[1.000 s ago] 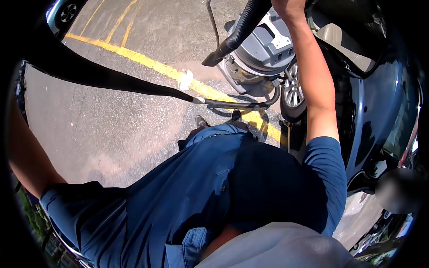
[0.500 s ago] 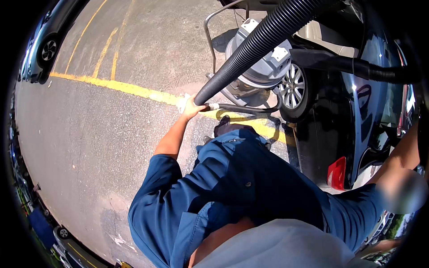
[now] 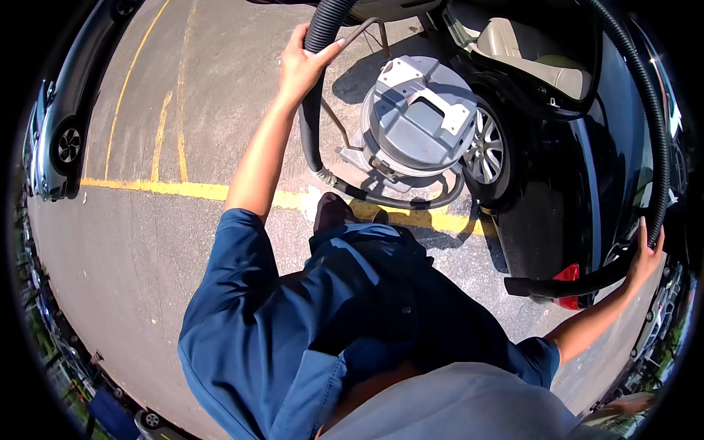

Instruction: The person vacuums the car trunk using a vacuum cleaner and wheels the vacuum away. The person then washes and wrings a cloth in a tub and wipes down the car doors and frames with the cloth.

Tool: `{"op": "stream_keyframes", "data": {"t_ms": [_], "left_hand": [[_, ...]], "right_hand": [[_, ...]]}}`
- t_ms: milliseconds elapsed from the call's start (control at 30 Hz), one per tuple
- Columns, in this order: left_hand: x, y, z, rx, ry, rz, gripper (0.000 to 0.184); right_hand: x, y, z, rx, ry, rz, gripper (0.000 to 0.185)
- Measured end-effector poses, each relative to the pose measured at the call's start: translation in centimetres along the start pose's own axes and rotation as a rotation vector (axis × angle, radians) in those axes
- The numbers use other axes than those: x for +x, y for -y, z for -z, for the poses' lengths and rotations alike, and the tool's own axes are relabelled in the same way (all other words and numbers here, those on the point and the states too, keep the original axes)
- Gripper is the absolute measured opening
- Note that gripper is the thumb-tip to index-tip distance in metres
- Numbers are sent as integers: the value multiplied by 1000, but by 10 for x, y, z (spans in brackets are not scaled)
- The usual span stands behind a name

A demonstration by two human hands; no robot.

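Note:
My left hand (image 3: pixel 302 67) is wrapped round the ribbed black vacuum hose (image 3: pixel 328 26), raised in front of me on the left. From there the hose drops to the ground and curves to the grey canister vacuum cleaner (image 3: pixel 422 114), which stands by the car's wheel. Out to the right, my right hand (image 3: pixel 645 257) grips the hose's other end, where it meets the black nozzle (image 3: pixel 539 287). The nozzle points left, in front of the car's red tail light (image 3: pixel 568 284). Some fingers of my right hand are hidden behind the hose.
A dark car (image 3: pixel 539 176) stands close on my right, a door open on a beige seat (image 3: pixel 506 44). Yellow lines (image 3: pixel 198 190) cross the pavement at my feet. Another car (image 3: pixel 66 117) is parked at far left. The vacuum's metal handle (image 3: pixel 367 29) sticks up beside the hose.
My left hand has moved up and forward with the hose. The nozzle has swung down from beside the open door to the tail light, and my right hand has come into view.

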State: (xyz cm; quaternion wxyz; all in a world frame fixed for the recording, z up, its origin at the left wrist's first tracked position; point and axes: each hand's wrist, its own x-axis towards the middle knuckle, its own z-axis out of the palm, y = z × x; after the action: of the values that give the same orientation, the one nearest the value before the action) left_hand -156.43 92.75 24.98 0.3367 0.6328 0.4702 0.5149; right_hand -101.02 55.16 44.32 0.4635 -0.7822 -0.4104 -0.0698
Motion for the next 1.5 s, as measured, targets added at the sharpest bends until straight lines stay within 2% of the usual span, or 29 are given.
{"op": "stream_keyframes", "data": {"t_ms": [33,167,200,300,333,400,433,467,500,567,600,633,667,700,733,767,800,833,867,900,967,1033,1100,1167,1233,1267,1333,1433,1500], "left_hand": [[21,10,-20,-5,41,-73,52],[87,12,-85,-96,323,-57,55],[113,18,-98,-43,404,-67,47],[183,-18,-112,125,614,-52,54],[208,-2,-130,143,568,-233,54],[268,20,-175,200,592,-251,50],[283,25,-189,97,586,-139,56],[309,80,-238,393,428,-460,66],[306,107,-263,403,380,-517,73],[294,161,-303,394,455,-812,73],[262,166,-308,59,400,-561,70],[235,174,-305,28,382,-540,68],[208,182,-289,-10,282,-710,52],[181,186,-265,69,274,-654,42],[158,190,-237,-55,498,-492,38],[138,189,-202,-184,601,-401,38],[121,188,-166,-162,609,-444,36],[103,182,-123,-232,711,-281,32],[86,190,-87,-224,729,-257,32],[68,213,-57,-188,678,-318,30],[30,257,14,-101,732,-121,27],[-5,297,90,77,777,16,26],[-37,321,158,196,793,155,26],[-59,335,214,282,825,204,26],[-77,347,257,429,838,219,27],[-91,357,276,430,849,313,28],[-102,372,295,417,857,469,28],[-101,355,306,292,934,443,27],[-99,355,306,274,958,516,26]], "right_hand": [[-14,-17,5,11,7,-47,37],[-89,12,-20,-135,-166,-383,29],[-105,14,-23,-154,-184,-425,28],[-150,51,-51,-247,-232,-541,33],[-157,61,-62,-249,-249,-561,35],[-168,74,-86,-278,-242,-640,34],[-171,85,-107,-340,-209,-679,34],[-178,75,-124,-281,-233,-720,37],[-185,70,-143,-328,-218,-727,42],[-196,57,-179,-419,-203,-787,44],[-206,41,-185,-522,-200,-835,46],[-218,25,-186,-649,-149,-835,47],[-231,20,-188,-715,-121,-916,47],[-245,13,-191,-779,-81,-992,48],[-271,-9,-185,-871,-58,-981,49],[-300,-31,-176,-959,-28,-964,51],[-323,-32,-172,-1036,15,-1054,55],[-357,-46,-157,-962,68,-1140,58],[-392,-51,-150,-965,12,-1186,58],[-412,-38,-149,-990,-31,-1199,56],[-452,-33,-143,-892,-118,-1187,57],[-485,-29,-140,-682,-13,-1287,59],[-531,-58,-135,-875,66,-1250,62],[-540,-50,-175,-1009,89,-1233,67],[-553,-64,-222,-866,82,-1187,69],[-553,-64,-245,-826,121,-1203,65],[-561,-69,-280,-531,-76,-1298,54],[-560,-59,-296,22,-422,-1436,45],[-555,-60,-302,387,-502,-1360,35]]}}
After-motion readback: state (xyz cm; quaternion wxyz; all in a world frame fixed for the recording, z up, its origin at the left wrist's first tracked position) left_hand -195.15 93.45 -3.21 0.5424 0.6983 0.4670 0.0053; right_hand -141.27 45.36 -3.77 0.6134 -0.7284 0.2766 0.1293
